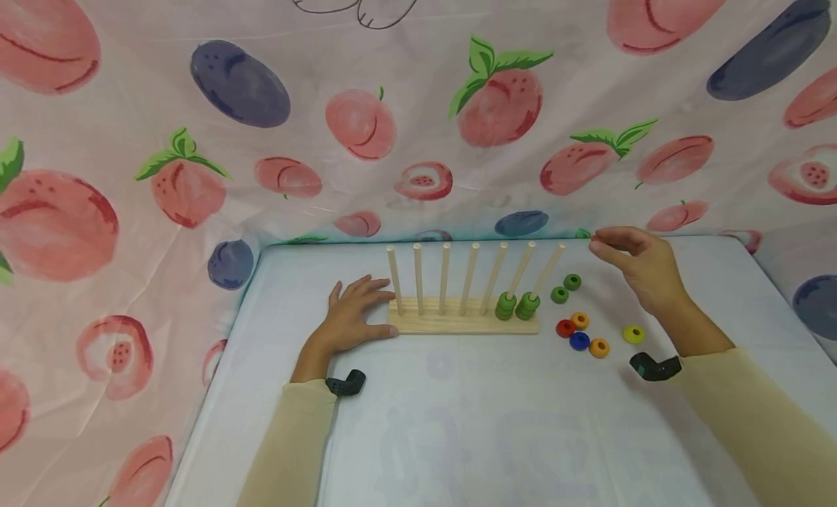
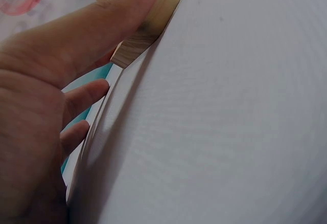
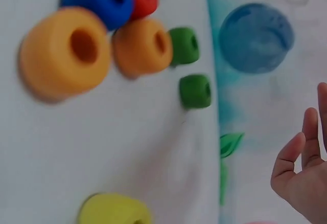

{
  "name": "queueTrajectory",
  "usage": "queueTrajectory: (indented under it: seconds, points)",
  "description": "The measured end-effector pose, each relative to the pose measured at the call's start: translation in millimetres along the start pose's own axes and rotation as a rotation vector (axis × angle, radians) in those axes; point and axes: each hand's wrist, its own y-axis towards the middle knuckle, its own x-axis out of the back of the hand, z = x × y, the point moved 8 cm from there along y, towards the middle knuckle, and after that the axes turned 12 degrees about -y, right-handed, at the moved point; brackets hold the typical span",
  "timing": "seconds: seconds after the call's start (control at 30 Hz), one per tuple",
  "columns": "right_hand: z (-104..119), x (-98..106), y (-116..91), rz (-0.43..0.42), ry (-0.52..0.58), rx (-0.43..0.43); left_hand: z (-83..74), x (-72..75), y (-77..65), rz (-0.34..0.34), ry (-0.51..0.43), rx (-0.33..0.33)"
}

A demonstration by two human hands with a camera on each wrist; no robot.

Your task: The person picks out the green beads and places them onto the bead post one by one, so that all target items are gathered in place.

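Observation:
A wooden peg stand [image 1: 458, 324] with several upright pegs stands on the table in the head view. Green beads [image 1: 506, 306] are stacked low on its two rightmost pegs. My left hand [image 1: 356, 314] grips the left end of the base, thumb at the front edge and index finger at the back; the left wrist view shows the thumb [image 2: 97, 29] against the wood. Raised to the right of the stand, my right hand [image 1: 644, 267] has loosely bent fingers, and nothing shows between them in the right wrist view.
Right of the stand lie two loose green beads [image 1: 566, 288], a red bead [image 1: 565, 328], a blue bead [image 1: 579, 341], two orange beads [image 1: 599, 348] and a yellow bead [image 1: 633, 335]. Behind the white table [image 1: 445, 412] hangs a fruit-print cloth [image 1: 405, 64].

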Motion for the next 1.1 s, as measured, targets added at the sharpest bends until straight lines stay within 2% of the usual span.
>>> queueTrajectory:
  seconds: [0.27,0.43,0.6,1.1]
  points:
    - [-30.7,-18.1,8.2,0.122,-0.004,-0.052,0.0,0.8,0.7,-0.004,0.009,0.004]
    - [-41.1,-31.9,9.1,0.217,-0.088,-0.089,0.1,0.9,0.9,-0.004,0.001,0.003]
    - [-46.2,-42.8,8.3,0.275,-0.155,-0.087,1.3,-0.4,1.1,0.002,0.001,0.005]
    - [-55.6,-56.9,11.3,0.335,-0.283,-0.073,1.0,-0.5,0.1,-0.005,0.002,-0.006]
